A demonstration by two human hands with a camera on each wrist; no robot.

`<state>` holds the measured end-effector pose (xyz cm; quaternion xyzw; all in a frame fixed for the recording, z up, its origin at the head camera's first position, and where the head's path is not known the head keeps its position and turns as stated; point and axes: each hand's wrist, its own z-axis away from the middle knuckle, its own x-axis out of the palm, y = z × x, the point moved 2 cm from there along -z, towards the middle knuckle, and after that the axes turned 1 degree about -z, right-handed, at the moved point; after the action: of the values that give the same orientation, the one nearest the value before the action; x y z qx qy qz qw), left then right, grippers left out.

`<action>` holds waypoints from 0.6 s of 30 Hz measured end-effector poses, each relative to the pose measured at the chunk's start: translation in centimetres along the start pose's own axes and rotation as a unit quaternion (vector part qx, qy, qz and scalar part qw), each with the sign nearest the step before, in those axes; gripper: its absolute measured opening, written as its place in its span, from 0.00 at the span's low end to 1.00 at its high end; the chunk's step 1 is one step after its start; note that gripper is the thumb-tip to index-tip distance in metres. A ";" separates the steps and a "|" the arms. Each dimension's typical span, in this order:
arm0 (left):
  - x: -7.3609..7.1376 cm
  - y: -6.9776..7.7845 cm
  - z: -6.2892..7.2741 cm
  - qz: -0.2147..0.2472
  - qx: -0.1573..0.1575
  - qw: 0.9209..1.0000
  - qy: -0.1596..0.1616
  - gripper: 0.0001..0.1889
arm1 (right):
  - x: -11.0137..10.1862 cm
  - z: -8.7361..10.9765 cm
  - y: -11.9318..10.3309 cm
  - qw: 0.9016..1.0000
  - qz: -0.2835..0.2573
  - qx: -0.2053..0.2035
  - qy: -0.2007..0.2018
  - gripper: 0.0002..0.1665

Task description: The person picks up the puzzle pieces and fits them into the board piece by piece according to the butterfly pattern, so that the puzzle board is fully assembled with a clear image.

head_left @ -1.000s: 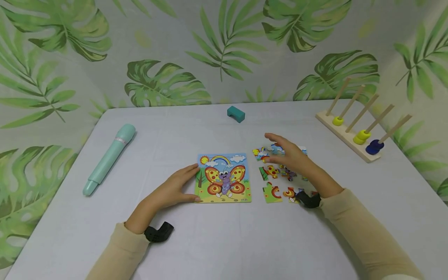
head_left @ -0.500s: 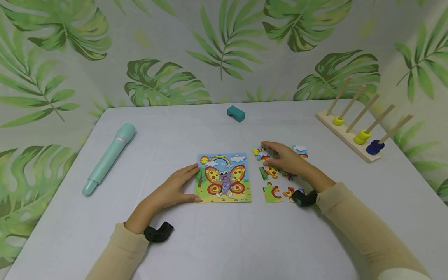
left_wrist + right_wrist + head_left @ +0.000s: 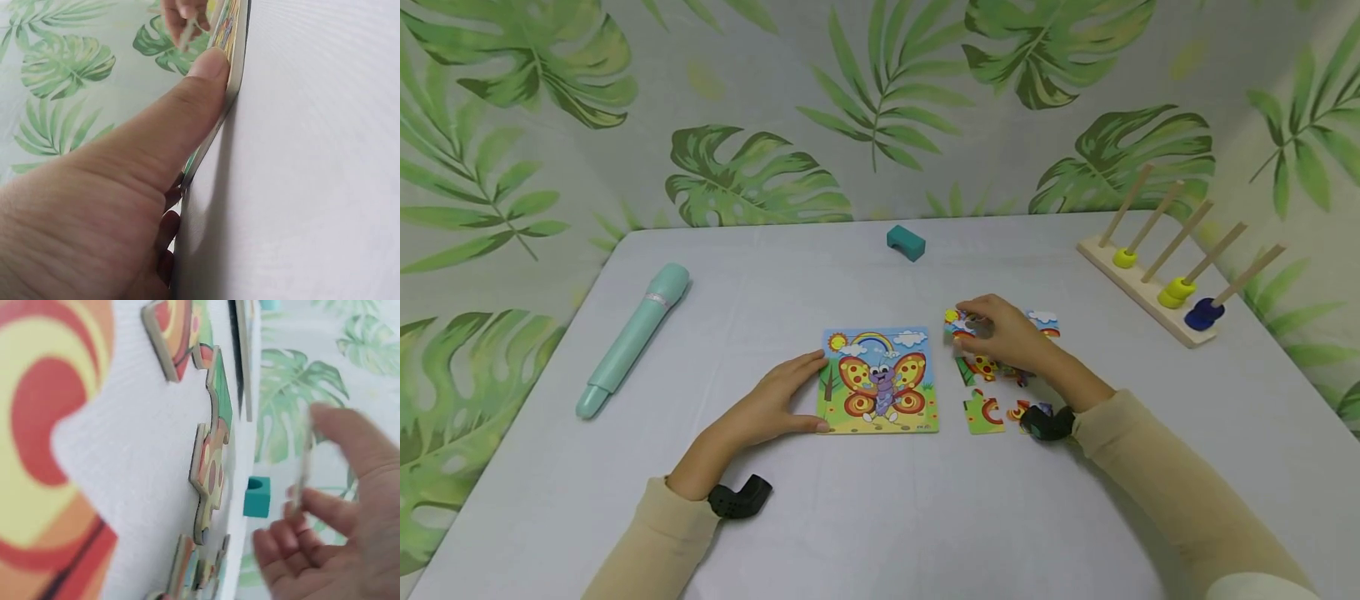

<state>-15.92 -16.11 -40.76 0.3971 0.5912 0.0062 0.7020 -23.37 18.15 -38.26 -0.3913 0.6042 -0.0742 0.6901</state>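
A square puzzle board (image 3: 917, 346) with a butterfly picture lies flat at the table's middle. My left hand (image 3: 771, 404) rests at its left side, fingertips on the upper left edge and thumb at the lower left corner. In the left wrist view the thumb (image 3: 172, 122) lies along the board's edge. My right hand (image 3: 1007, 333) pinches a puzzle piece with a sun on it (image 3: 957, 321) between thumb and fingers. The right wrist view shows that piece (image 3: 304, 464) edge-on, raised above the table. Loose puzzle pieces (image 3: 983, 412) lie under and around this hand, some hidden by it.
A teal arch block (image 3: 906, 242) sits at the back. To the left lies a mint-green toy microphone (image 3: 636, 342). At the back right stands a wooden peg rack (image 3: 1146, 292) with yellow and blue beads. A leaf-print cloth (image 3: 760, 179) hangs behind the white table.
My right hand came down onto the loose pieces, its fingers closed together, and the sun piece is now lifted slightly in its grip. The left hand stays on the board.
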 end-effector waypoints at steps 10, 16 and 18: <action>0.0 -0.1 0.0 0.000 0.002 1.000 0.005 0.48 | 0.3 -0.1 -7.0 0.984 -0.085 -0.147 0.058 0.32; -0.1 -0.1 0.0 0.003 0.009 1.000 0.005 0.48 | 2.4 -1.5 -10.3 0.974 -0.090 -0.196 0.067 0.32; 0.0 -0.1 0.0 0.003 0.010 1.000 0.004 0.47 | 3.2 -2.1 -11.0 0.976 -0.091 -0.189 0.065 0.32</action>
<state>-16.01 -16.18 -40.78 0.4058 0.5929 0.0038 0.6955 -20.31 7.89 -33.77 -0.5624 0.6124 -0.0463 0.5536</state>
